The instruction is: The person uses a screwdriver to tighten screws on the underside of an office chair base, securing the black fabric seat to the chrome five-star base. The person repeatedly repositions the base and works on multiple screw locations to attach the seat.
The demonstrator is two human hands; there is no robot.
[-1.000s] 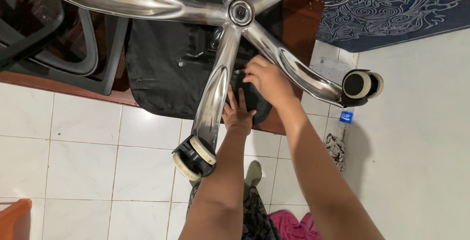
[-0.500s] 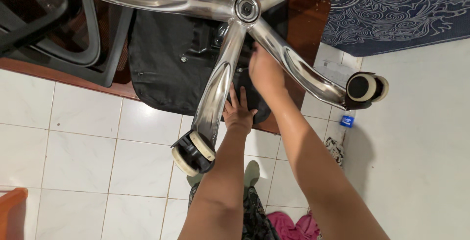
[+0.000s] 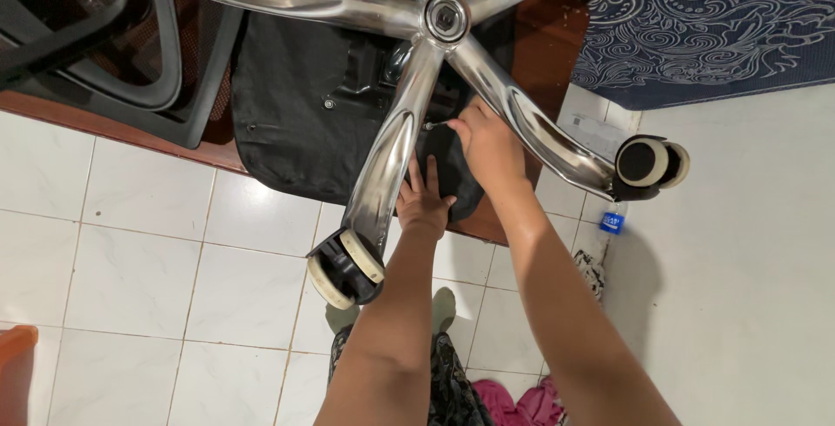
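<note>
Scene: seen from above, an office chair lies upended, its chrome base with five spokes facing the camera, over a white tile floor.
Seat: the black seat underside faces up beneath the spokes, resting on a brown wooden edge, which puts its fittings in reach.
Left hand: laid flat on the seat underside, fingers spread, just beside the near spoke; its grip is wide and holds nothing, seemingly pressing to steady the seat.
Right hand: between two spokes, grip narrow, pinched on a thin metal tool whose tip points at the seat's mechanism; what kind of tool is too small to tell.
Casters: one wheel at the near spoke's end, another to the right, both in the air.
Around: a patterned blue rug at upper right, a small blue thing on the floor, a black armrest at upper left.
</note>
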